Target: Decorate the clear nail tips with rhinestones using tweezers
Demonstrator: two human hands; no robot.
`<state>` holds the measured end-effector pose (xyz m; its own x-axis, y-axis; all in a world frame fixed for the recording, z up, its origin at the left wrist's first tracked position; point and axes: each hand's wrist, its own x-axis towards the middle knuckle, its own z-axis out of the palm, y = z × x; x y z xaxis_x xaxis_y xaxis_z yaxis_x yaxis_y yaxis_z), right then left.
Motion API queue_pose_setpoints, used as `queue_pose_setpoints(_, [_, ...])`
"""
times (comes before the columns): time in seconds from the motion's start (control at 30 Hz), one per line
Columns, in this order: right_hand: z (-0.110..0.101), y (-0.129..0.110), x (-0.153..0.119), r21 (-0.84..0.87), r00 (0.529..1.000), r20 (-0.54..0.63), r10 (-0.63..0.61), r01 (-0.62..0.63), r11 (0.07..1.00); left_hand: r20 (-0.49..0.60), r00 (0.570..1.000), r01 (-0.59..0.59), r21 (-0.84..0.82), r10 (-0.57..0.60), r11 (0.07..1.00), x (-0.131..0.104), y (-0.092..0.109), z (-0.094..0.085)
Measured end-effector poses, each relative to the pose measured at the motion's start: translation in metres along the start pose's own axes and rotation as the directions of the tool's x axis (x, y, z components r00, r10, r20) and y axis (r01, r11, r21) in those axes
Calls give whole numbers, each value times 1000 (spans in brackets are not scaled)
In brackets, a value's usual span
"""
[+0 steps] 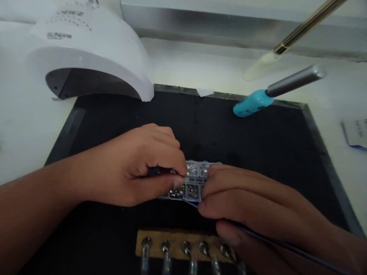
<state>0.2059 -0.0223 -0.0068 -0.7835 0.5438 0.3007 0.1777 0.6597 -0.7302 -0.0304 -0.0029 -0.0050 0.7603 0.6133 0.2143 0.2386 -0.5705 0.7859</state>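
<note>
A clear compartment box of small rhinestones lies on the black mat, partly covered by both hands. My left hand is closed at its middle, thumb and forefinger pinched on the box's centre strip. On the box's right side, my right hand is closed around thin purple tweezers. Their tips reach into a front compartment of dark, shiny stones. Whether a stone sits between the tips is too small to tell. In front of the box, several glittery nail tips stand on metal holders along a brown strip.
A white nail lamp stands at the back left. At the back right are a turquoise bottle with a grey cap and a pale bottle with a gold handle. A printed packet lies at the right edge of the black mat.
</note>
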Motion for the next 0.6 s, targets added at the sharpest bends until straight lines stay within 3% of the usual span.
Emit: queue_pose_setpoints(0.6, [-2, 3, -1, -45, 997, 11, -77, 78, 996, 4, 1000, -4, -1, 4, 1000, 1, 1, -1])
